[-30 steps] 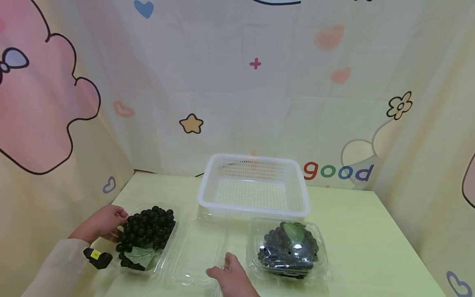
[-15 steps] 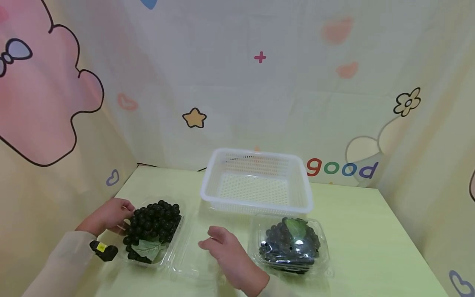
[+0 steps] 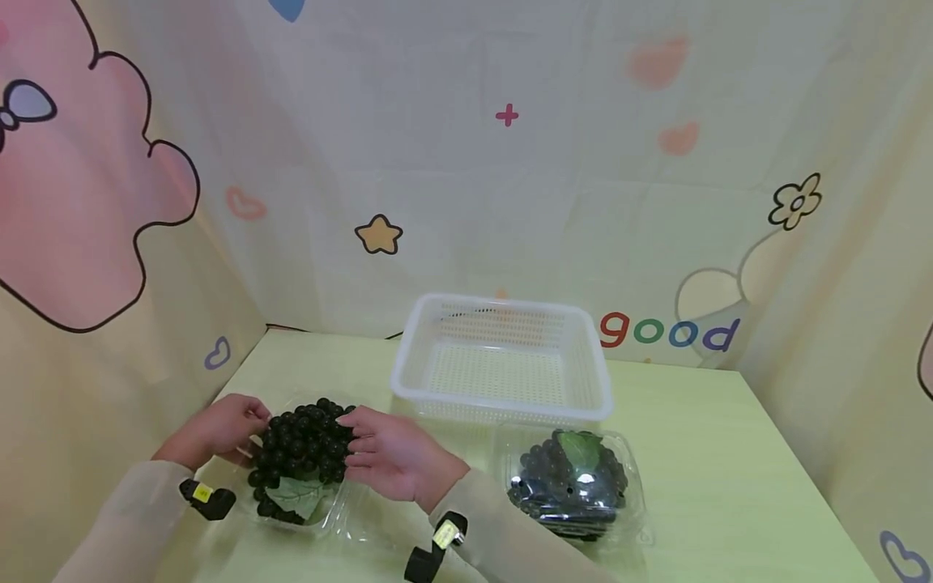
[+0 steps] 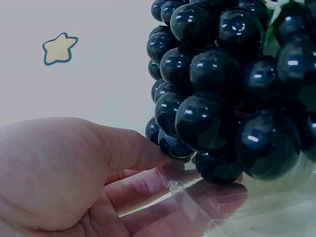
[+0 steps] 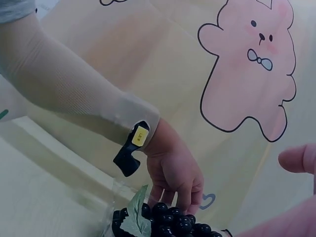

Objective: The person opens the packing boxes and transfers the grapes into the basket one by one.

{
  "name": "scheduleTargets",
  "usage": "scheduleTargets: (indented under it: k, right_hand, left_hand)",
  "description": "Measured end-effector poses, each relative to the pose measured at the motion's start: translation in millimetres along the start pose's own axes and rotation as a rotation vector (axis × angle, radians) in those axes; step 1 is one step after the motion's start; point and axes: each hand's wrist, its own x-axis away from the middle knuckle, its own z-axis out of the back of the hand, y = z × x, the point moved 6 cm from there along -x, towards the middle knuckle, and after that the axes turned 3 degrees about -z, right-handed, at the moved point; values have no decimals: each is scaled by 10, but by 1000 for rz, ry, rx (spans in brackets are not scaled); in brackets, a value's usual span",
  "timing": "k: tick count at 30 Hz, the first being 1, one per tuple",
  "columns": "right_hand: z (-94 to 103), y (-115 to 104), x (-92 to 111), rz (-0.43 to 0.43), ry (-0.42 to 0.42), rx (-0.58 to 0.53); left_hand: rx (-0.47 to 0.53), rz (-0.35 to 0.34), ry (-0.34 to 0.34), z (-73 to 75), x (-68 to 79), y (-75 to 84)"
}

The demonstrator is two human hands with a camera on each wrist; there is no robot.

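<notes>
A bunch of black grapes (image 3: 302, 445) with a green leaf (image 3: 295, 495) lies in an opened clear plastic clamshell box (image 3: 330, 518) at the left of the table. My left hand (image 3: 229, 425) holds the box's left edge; in the left wrist view the thumb is above the clear rim (image 4: 190, 203) and the fingers are under it, beside the lowest grapes. From the other side my right hand (image 3: 389, 457) reaches to the grapes, fingers extended with the tips right at the bunch. In the right wrist view its thumb (image 5: 298, 160) stands apart from the fingers.
Right of centre stands a closed clear clamshell (image 3: 637, 510) with dark grapes and a leaf inside. Behind it is a white perforated plastic basket (image 3: 503, 405). A patterned curtain (image 3: 466, 178) hangs along the table's back and sides.
My right hand has come up from the front middle and moved left over the open lid to the grapes' right side. The left hand keeps its place at the box's left edge.
</notes>
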Motion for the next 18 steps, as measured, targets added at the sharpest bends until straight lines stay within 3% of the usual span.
scheduleTargets:
  k: [9, 18]
  right_hand:
    - [-82, 21, -247, 16, 146, -64]
    - [-131, 84, -380, 76, 304, 35]
  left_hand:
    - [20, -22, 16, -38, -24, -35]
    - [4, -13, 7, -47, -23, 11]
